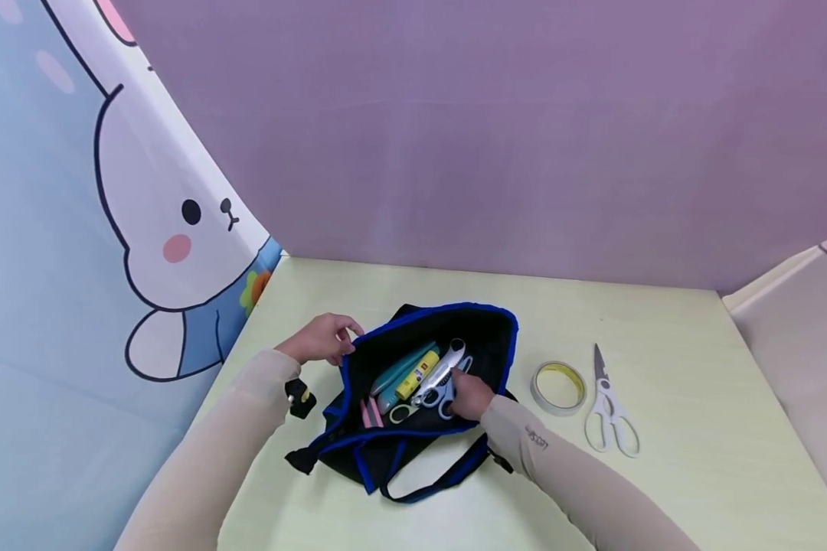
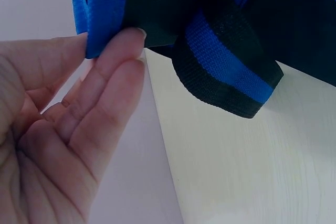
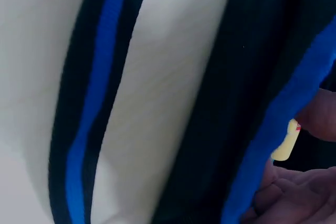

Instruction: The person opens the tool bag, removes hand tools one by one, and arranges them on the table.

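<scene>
A black fabric bag with blue trim (image 1: 513, 337) lies with its mouth spread wide in the head view. My left hand (image 1: 321, 338) pinches its rim at the left corner; in the left wrist view the thumb and fingers (image 2: 118, 87) grip the blue edging. My right hand (image 1: 472, 396) reaches inside the bag, its fingers at a pair of grey-blue-handled scissors (image 1: 445, 398). Whether it grips them is hidden. Also inside lie a yellow glue stick (image 1: 416, 375), teal items (image 1: 400, 371), a silvery-white tool (image 1: 448, 363) and a pink item (image 1: 371, 413).
To the right of the bag, a roll of tape (image 1: 558, 388) and white-handled scissors (image 1: 609, 413) lie on the pale table (image 1: 703, 367). A bag strap (image 1: 441, 484) loops toward the front. Purple and rabbit-printed cloth panels (image 1: 172, 191) enclose the back and left.
</scene>
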The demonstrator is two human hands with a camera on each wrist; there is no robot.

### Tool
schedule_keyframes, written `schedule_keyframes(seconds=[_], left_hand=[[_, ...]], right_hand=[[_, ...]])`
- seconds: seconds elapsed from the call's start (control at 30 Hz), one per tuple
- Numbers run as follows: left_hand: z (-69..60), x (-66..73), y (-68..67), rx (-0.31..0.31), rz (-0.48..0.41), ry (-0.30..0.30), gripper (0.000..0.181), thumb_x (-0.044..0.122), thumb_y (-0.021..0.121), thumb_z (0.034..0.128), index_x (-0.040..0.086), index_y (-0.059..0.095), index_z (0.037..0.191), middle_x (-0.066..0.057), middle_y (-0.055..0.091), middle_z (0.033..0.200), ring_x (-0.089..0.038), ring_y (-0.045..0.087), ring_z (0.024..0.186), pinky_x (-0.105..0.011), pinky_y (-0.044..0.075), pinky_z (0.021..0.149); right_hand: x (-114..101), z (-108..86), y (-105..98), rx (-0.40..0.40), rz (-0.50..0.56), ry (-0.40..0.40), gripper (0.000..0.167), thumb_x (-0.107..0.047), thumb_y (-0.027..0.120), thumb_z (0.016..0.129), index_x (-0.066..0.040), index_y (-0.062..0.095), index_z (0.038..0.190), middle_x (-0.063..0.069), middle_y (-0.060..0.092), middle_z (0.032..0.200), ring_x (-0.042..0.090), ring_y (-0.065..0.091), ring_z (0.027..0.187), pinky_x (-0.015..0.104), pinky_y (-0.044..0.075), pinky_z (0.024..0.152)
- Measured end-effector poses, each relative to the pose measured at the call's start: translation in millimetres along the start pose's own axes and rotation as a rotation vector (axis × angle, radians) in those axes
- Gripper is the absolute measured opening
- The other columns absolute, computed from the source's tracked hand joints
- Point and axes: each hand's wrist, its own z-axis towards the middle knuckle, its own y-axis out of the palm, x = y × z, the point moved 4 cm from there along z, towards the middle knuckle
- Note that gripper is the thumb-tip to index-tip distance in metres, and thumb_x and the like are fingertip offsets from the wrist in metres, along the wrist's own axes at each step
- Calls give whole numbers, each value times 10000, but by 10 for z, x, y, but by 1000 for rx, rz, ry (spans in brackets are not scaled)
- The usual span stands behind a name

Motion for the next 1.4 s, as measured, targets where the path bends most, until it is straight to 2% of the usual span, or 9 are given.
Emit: schedule_keyframes(seconds=[0.2,0.37,0.43,0.5,0.6,0.7,0.93,1.2,1.4], left_hand=[[22,-37,-8,-2,-20,23,253,-38,559,902,-58,585,1153,-128,585,851,-180,608,604,-350,566,660],[-25,-107,-49,17,-30,15,253,-33,560,902,-59,584,1153,-127,587,855,-173,595,594,-352,566,655],[-24,-109,-48,19,-31,12,252,-30,562,904,-55,587,1153,-128,589,855,-175,601,602,-349,566,657],[-22,-99,-44,23,-28,-3,244,-37,561,903,-53,590,1144,-131,593,848,-176,601,605,-343,565,654],[-19,-77,-39,38,-13,-50,227,-57,560,896,-48,598,1119,-129,593,822,-174,599,590,-328,562,635],[-15,-48,-31,50,-2,-88,220,-76,557,888,-50,596,1103,-131,582,811,-172,587,573,-316,560,620],[26,-26,-15,56,0,-98,216,-78,565,886,-51,598,1098,-130,577,813,-168,583,568,-310,558,605],[65,-32,-19,44,8,-107,207,-64,572,894,-47,596,1098,-134,564,816,-169,596,568,-307,559,611],[70,-31,-30,34,6,-97,212,-63,574,894,-54,596,1105,-139,571,833,-168,604,582,-316,562,626]], right_hand=[[42,-68,-54,-6,89,19,790,138,632,708,113,305,1427,243,566,1202,238,566,820,365,475,782],[37,-111,-137,-59,155,30,694,149,548,753,145,317,1407,207,600,980,151,487,594,283,466,591],[51,-134,-184,-68,169,36,529,167,523,735,133,510,1262,155,556,790,131,496,540,267,492,526],[61,-166,-232,-76,158,18,322,190,491,699,103,626,978,119,530,723,135,514,503,273,514,486],[62,-222,-285,-85,89,-30,195,198,480,650,25,562,687,68,514,645,143,553,496,277,529,477],[55,-281,-309,-108,64,-50,259,193,499,667,18,665,764,77,578,709,151,585,537,284,538,497],[41,-353,-399,-186,222,-49,378,214,518,706,74,666,1024,6,480,663,107,515,570,327,549,538],[-2,-394,-482,-215,406,9,574,189,537,790,196,379,1342,52,504,746,124,536,609,300,546,587],[105,-489,-467,-150,424,4,596,217,504,762,178,394,1346,54,499,731,162,566,660,350,557,625]])
